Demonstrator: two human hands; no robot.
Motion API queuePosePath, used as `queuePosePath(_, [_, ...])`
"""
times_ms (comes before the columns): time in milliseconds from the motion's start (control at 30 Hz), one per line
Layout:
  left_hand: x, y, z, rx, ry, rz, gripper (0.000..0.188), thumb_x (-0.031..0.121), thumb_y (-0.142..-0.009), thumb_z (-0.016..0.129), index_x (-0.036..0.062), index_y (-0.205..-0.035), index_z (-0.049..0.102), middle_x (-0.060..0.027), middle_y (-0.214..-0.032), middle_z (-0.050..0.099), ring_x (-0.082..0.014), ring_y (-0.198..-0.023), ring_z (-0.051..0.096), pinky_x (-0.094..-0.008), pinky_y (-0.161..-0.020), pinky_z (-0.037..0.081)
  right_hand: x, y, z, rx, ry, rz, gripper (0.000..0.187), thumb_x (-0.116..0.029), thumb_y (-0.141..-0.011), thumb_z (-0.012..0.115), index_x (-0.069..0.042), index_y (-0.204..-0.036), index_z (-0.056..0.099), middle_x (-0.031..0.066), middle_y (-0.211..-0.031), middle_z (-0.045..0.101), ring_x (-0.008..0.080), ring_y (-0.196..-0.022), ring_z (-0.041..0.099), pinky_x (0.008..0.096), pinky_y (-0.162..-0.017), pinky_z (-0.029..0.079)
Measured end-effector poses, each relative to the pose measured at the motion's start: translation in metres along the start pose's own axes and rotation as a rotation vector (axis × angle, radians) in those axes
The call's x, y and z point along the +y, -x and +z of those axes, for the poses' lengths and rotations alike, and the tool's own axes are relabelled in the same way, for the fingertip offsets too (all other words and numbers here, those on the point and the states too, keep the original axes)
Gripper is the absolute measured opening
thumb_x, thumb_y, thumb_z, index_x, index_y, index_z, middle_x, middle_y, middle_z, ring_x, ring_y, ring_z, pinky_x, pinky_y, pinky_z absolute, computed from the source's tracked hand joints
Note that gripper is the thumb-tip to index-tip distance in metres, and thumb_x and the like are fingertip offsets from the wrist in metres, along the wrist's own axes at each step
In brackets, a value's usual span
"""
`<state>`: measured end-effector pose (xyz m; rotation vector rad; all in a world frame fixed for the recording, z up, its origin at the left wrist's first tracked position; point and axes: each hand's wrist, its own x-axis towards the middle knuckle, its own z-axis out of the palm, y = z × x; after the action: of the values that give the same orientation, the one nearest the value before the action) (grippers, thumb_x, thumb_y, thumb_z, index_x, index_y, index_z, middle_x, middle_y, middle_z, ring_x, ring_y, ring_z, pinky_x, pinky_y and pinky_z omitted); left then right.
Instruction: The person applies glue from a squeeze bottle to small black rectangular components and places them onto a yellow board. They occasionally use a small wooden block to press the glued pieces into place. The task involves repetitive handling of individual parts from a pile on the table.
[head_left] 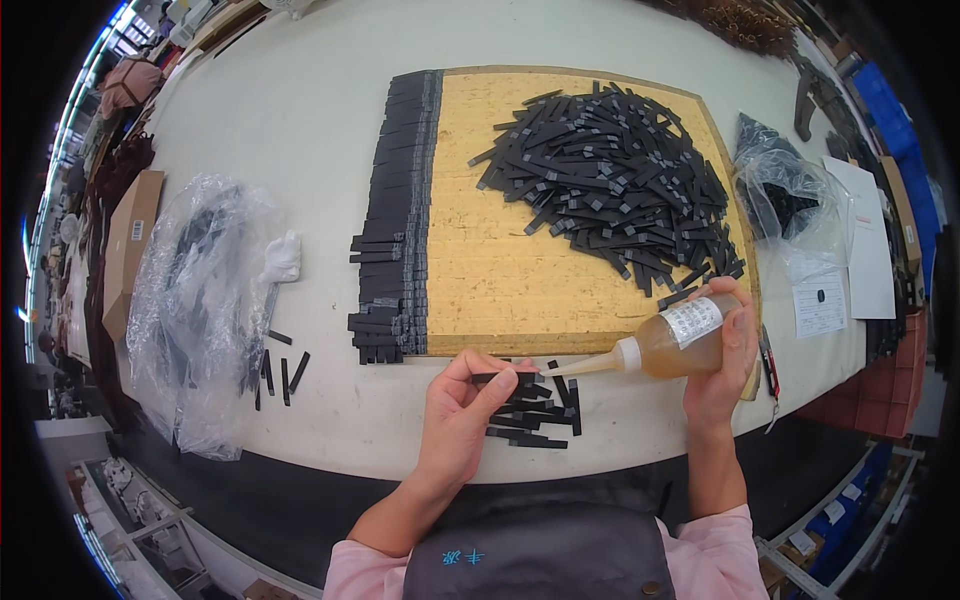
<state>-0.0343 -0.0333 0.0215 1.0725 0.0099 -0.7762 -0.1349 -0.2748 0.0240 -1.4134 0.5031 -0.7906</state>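
Observation:
Between thumb and fingers, my left hand (pixel 458 415) pinches a short black strip (pixel 490 378) near the table's front edge. My right hand (pixel 725 370) is wrapped round a glue bottle (pixel 680 340) of amber liquid, tilted on its side with a white collar and a long nozzle. The nozzle's tip points left and is at the end of the strip; whether it touches I cannot tell. Several loose black strips (pixel 540 418) lie on the table just beyond and beside my left hand. A big heap of such strips (pixel 610 175) covers much of the yellow board (pixel 500 300).
Along the board's left edge runs a neat row of black strips (pixel 395 200). Farther left lie a clear plastic bag (pixel 205 300), a cardboard box (pixel 130 250) and a few strips (pixel 287 378). At right are another bag (pixel 790 200), white papers (pixel 860 240) and a red-handled cutter (pixel 769 365).

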Motion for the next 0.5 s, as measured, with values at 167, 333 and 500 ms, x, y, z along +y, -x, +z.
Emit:
queuePosePath(167, [0.0001, 0.0002, -0.0004, -0.003, -0.002, -0.003, 0.012, 0.004, -0.100, 0.058, 0.0044, -0.089, 0.052, -0.0107, -0.101, 0.068, -0.0268, -0.117, 0.064, -0.0406, -0.107, 0.046, -0.0014, 0.0006, 0.0011, -0.004, -0.057, 0.013, 0.041, -0.034, -0.103, 0.052, 0.000, -0.125, 0.055, 0.0109, -0.107, 0.060, 0.0155, -0.100, 0.059, 0.0283, -0.091, 0.046])
queuePosePath(333, [-0.0001, 0.0000, -0.0008, -0.005, -0.017, 0.003, 0.012, 0.004, -0.100, 0.058, 0.0044, -0.089, 0.052, -0.0112, -0.102, 0.068, -0.0271, -0.118, 0.063, -0.0403, -0.107, 0.045, -0.0028, 0.0002, 0.0045, 0.007, -0.041, 0.019, 0.041, -0.035, -0.103, 0.052, 0.000, -0.124, 0.055, 0.0107, -0.106, 0.061, 0.0153, -0.099, 0.060, 0.0281, -0.091, 0.047])
queuePosePath(500, [-0.0011, -0.0002, -0.0018, -0.003, 0.002, 0.002, 0.010, 0.005, -0.100, 0.058, 0.0041, -0.091, 0.053, -0.0108, -0.103, 0.067, -0.0275, -0.118, 0.063, -0.0408, -0.107, 0.045, -0.0036, 0.0000, 0.0041, 0.015, -0.077, 0.017, 0.041, -0.035, -0.103, 0.052, 0.000, -0.124, 0.055, 0.0107, -0.106, 0.061, 0.0149, -0.098, 0.060, 0.0279, -0.090, 0.047])
